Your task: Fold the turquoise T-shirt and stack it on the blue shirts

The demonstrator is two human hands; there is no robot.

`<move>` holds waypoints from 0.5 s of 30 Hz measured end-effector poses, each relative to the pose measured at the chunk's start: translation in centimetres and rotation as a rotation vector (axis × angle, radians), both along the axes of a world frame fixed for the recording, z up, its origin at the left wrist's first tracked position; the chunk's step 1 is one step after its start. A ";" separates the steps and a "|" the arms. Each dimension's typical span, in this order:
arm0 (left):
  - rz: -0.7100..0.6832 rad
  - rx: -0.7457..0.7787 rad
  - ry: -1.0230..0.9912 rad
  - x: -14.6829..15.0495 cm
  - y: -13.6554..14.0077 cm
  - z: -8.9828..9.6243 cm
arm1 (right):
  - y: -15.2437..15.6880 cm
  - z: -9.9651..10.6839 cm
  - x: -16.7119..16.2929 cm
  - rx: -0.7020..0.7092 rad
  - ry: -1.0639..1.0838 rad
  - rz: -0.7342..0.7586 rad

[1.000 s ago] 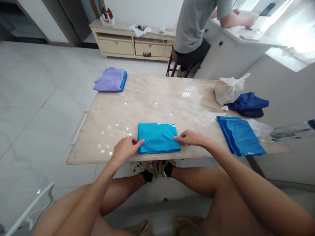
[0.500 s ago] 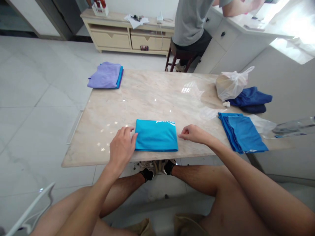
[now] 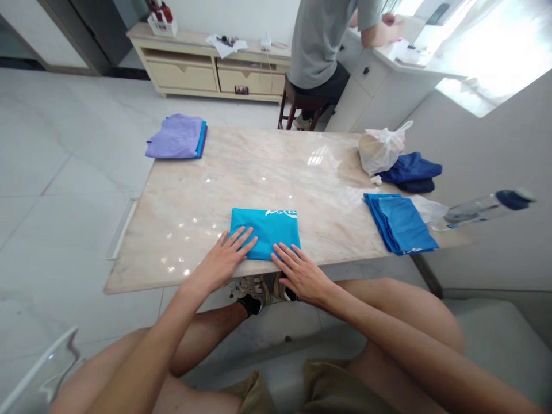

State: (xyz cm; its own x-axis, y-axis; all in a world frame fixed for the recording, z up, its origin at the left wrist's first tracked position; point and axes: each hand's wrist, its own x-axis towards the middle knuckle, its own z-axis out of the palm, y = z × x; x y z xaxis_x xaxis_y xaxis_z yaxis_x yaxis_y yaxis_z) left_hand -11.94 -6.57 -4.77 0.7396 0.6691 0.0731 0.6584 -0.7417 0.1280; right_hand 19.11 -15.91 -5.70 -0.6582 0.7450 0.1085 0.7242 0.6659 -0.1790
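A turquoise folded garment (image 3: 265,230) with white lettering along its far edge lies flat near the front edge of the marble-patterned table (image 3: 241,167). My left hand (image 3: 226,253) rests on its left side, fingers spread and flat on the cloth. On its near right corner lies my right hand (image 3: 302,273), with fingers stretched out over the fabric. Neither hand grips anything. Parts of the cloth under my fingers are hidden.
Folded purple and blue cloths (image 3: 177,137) sit at the far left corner. To the right are folded blue cloth (image 3: 401,224), a white plastic bag (image 3: 382,149), dark blue fabric (image 3: 411,169) and a clear bottle (image 3: 483,210). A person (image 3: 317,46) sits on a stool beyond the table.
Both hands have moved from beside the turquoise garment onto it, and the right hand's fingers have opened out flat. The camera view has shifted slightly; the seated person's arm has lowered.
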 end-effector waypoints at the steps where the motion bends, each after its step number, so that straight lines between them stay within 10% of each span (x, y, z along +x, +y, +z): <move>1: -0.049 -0.008 -0.004 -1.1 0.0 0.8 | -0.4 0.7 0.5 -0.004 0.013 0.019; 8: -0.083 -0.058 -0.119 -4.3 -0.9 5.7 | 8.4 6.1 2.7 -0.047 0.239 -0.336; 15: 0.017 -0.084 -0.140 -2.6 -0.5 5.5 | 20.5 8.3 1.7 -0.649 -0.055 -0.430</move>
